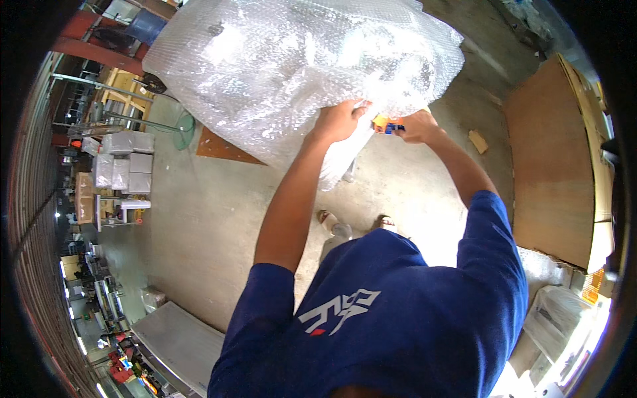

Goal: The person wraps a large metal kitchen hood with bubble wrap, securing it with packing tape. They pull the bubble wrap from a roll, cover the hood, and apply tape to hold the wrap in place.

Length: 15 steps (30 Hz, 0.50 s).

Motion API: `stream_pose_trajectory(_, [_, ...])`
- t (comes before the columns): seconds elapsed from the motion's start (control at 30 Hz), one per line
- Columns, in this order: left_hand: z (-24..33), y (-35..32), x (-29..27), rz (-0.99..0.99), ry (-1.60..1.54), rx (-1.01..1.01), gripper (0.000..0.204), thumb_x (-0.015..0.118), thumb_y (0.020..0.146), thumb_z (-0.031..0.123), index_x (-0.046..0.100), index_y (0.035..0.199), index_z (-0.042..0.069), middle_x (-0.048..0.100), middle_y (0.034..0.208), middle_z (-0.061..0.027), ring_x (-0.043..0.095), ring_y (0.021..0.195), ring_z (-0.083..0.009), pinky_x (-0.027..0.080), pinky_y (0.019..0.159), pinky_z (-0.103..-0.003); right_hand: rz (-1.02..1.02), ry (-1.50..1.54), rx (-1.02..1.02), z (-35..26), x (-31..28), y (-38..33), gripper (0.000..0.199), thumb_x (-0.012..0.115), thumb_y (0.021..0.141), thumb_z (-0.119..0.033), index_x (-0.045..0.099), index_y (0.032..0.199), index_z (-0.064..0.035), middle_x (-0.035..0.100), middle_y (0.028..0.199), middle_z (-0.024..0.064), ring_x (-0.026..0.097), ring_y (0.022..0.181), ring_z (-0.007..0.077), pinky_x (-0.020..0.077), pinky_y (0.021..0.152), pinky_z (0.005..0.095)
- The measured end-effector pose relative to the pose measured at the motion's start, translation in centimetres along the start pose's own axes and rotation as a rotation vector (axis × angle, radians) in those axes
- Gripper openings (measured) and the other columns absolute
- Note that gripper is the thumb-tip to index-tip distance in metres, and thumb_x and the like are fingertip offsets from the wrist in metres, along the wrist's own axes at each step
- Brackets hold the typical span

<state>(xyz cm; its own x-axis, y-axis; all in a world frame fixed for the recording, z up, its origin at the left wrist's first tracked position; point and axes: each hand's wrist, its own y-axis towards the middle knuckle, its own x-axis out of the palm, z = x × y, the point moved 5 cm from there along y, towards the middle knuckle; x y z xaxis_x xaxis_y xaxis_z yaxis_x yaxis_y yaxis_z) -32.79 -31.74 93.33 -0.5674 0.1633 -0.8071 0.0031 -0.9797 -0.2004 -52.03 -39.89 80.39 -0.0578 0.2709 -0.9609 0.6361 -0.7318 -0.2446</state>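
A large sheet of clear bubble wrap (pixel 285 73) lies draped over a bulky load in front of me, its loose edge hanging down on my side. My left hand (pixel 340 122) is closed on that near edge, fingers partly hidden by the plastic. Just to its right, my right hand (pixel 419 126) grips a small orange-yellow and blue tool (pixel 388 125) against the wrap's edge. The fingers cover much of the tool, so its exact kind does not show. What lies beneath the wrap is hidden, apart from a brown board corner (pixel 222 147) at the left.
A tall brown panel or carton (pixel 551 159) stands on the right. At the left are wrapped white boxes (pixel 123 162) and a green round fan (pixel 184 129). A grey-topped table (pixel 179 341) is at the lower left. A cardboard scrap (pixel 478 141) lies on the concrete floor.
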Motion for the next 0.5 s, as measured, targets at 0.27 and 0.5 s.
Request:
stream_pose_trajectory(0.27, [-0.3,0.0,0.0,-0.053,0.03,-0.022,0.057,0.049,0.098,0.05,0.055,0.134,0.008,0.062,0.126,-0.0206,0.057,0.119,-0.038,0.043,0.103,-0.043,0.1,-0.125,0.022,2.2,1.5,0.9,0.053,0.06,0.087,-0.052,0.071,0.097,-0.0007,0.071,0.099,0.0171,0.067,0.098,0.0311,0.05,0.09,0.0402])
stream_pose_trajectory(0.5, [-0.2,0.3,0.3,-0.054,0.005,-0.013,0.054,0.051,0.098,0.045,0.055,0.134,0.005,0.062,0.126,-0.0211,0.056,0.12,-0.0378,0.041,0.104,-0.042,0.166,-0.029,0.122,5.3,2.3,0.7,0.059,0.058,0.09,-0.055,0.071,0.098,0.0012,0.071,0.097,0.0186,0.068,0.097,0.0318,0.0508,0.087,0.0413])
